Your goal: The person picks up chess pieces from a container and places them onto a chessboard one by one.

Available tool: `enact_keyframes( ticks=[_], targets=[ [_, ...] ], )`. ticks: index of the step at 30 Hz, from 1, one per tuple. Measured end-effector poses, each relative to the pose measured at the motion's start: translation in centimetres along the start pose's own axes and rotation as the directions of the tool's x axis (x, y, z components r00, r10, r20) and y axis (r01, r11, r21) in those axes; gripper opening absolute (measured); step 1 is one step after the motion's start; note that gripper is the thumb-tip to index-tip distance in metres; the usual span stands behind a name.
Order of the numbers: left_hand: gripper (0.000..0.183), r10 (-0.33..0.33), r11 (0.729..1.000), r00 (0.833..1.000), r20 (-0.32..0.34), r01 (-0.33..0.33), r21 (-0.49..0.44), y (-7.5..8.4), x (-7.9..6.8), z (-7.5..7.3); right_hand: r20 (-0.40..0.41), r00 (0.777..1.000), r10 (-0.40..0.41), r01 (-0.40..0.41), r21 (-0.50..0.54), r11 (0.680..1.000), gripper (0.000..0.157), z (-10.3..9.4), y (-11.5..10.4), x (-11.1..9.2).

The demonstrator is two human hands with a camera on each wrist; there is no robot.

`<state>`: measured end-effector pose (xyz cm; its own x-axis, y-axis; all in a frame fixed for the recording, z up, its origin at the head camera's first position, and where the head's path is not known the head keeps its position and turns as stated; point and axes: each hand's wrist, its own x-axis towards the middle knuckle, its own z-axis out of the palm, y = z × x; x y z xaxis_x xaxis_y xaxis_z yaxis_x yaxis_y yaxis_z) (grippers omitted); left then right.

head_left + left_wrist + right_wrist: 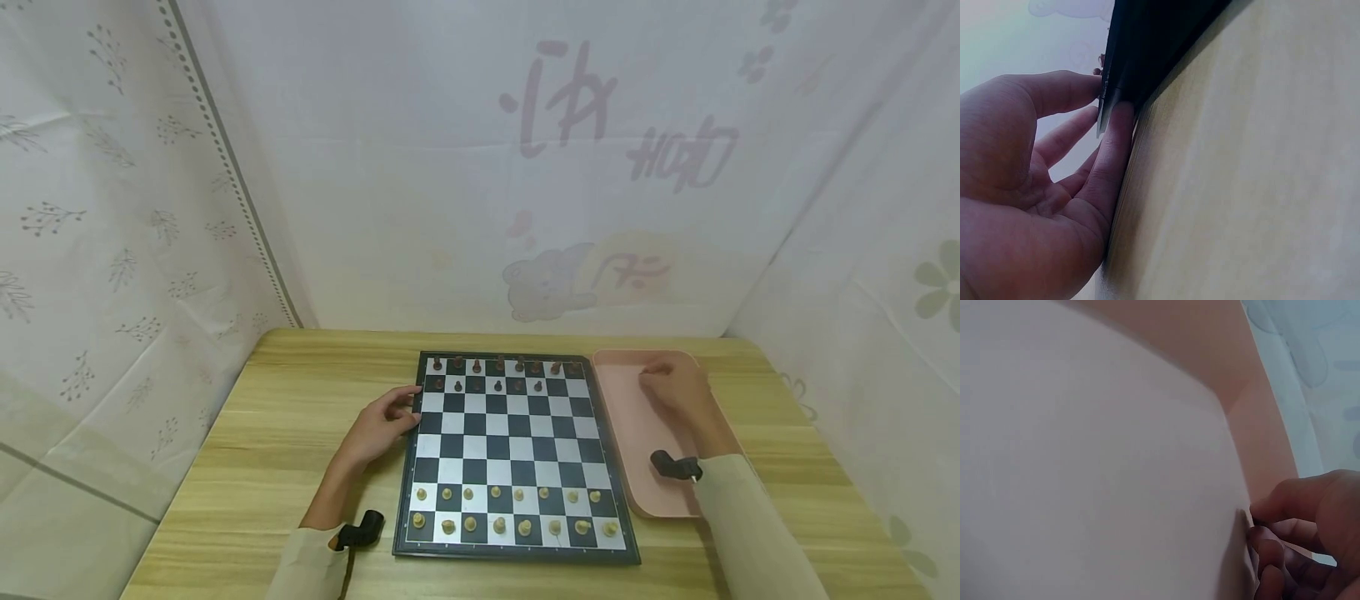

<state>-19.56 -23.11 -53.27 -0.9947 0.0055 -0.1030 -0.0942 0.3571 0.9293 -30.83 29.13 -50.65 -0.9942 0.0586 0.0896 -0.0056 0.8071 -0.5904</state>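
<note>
A black-and-white chessboard (486,450) lies on the table with dark reddish chess pieces (499,363) along its far side and cream chess pieces (499,525) along its near side. At the board's left edge, my left hand (377,427) rests with loosely bent fingers; in the left wrist view its fingertips (1124,115) touch the dark board edge (1147,44). My right hand (678,385) is over the far end of the pink tray (637,450). Its thumb and fingertips pinch a small dark chess piece (1259,521), mostly hidden by the fingers in the right wrist view.
The tray stands against the board's right side, and its raised wall (1260,437) rises beside my right hand. A wooden table (285,433) extends around both. Printed cloth (450,167) hangs behind the table and at its sides.
</note>
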Motion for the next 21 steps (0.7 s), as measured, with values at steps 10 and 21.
enact_keyframes(
  ticks=[10,21],
  targets=[
    [0.049,0.005,1.000,1.000,-0.002,-0.005,0.009,-0.1,0.0,0.0,0.007,1.000,-0.019,0.019,-0.020,1.000,0.028,0.1,-2.1,-1.3],
    [0.049,0.007,1.000,1.000,-0.003,-0.007,0.014,-0.2,0.2,0.0,-0.039,0.996,-0.076,0.075,-0.029,0.997,0.031,0.5,-4.9,-1.8]
  ],
)
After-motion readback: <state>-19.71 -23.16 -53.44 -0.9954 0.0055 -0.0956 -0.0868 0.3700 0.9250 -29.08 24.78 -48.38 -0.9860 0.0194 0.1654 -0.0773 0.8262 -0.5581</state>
